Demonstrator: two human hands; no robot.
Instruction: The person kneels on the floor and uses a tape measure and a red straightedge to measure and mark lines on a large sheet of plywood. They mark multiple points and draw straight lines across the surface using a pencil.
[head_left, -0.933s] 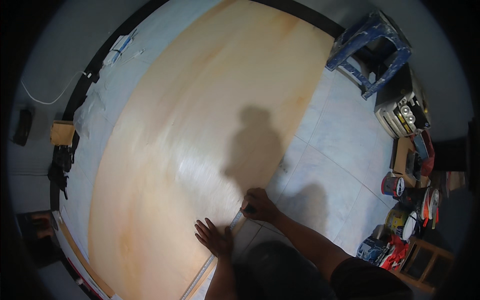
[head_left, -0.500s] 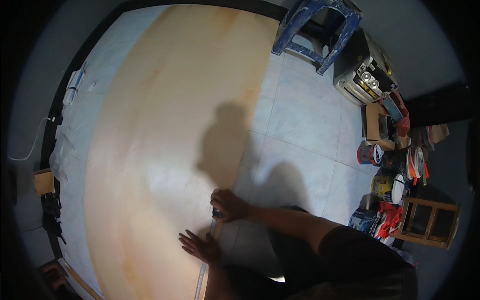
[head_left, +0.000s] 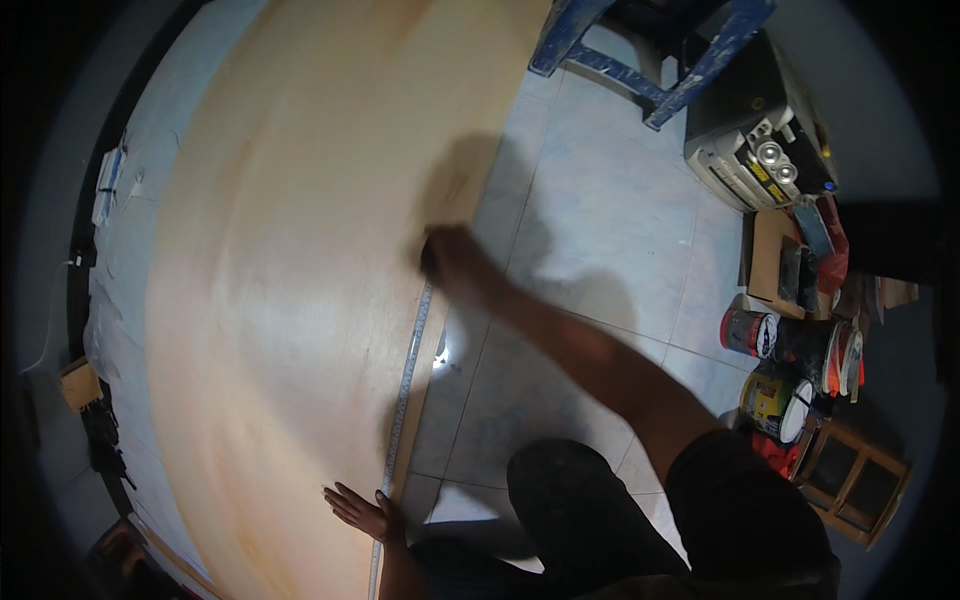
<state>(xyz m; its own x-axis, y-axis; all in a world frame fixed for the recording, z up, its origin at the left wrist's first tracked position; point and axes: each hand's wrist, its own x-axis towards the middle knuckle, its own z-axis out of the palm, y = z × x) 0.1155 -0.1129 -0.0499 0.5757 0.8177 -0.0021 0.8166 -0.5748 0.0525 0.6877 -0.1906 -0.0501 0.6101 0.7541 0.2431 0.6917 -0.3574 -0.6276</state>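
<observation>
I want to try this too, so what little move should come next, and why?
Maybe draw the dark case a bit farther along the board: the right hand grips it, the tape runs back to the left hand, and more board lies ahead.

Head-worn fisheye; looks down onto wooden board (head_left: 270, 300)
</observation>
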